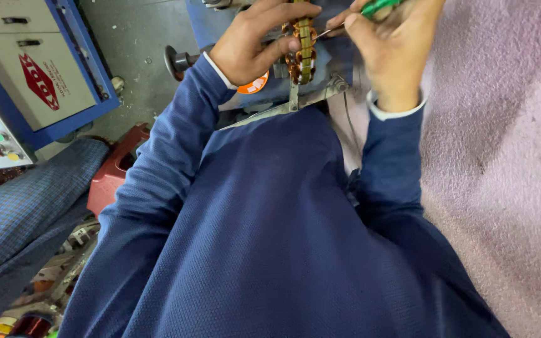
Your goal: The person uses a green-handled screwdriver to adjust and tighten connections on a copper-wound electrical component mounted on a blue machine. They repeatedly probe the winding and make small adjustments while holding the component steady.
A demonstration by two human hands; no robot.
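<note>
My left hand (255, 40) grips a round motor stator (302, 47) wound with copper wire, seen edge-on at the top of the head view. The stator sits on a grey metal bracket (311, 97) of a blue machine. My right hand (392, 47) holds a green-handled tool (380, 6) whose thin metal tip touches the stator's windings. Both arms wear dark blue sleeves with white cuffs.
A pinkish wall (508, 156) fills the right side. At left stand a blue-and-grey machine cabinet (39, 75) with coloured buttons, a red stool (114, 172), another person's checked trouser leg (20, 213) and copper wire spools (29, 325) on the floor.
</note>
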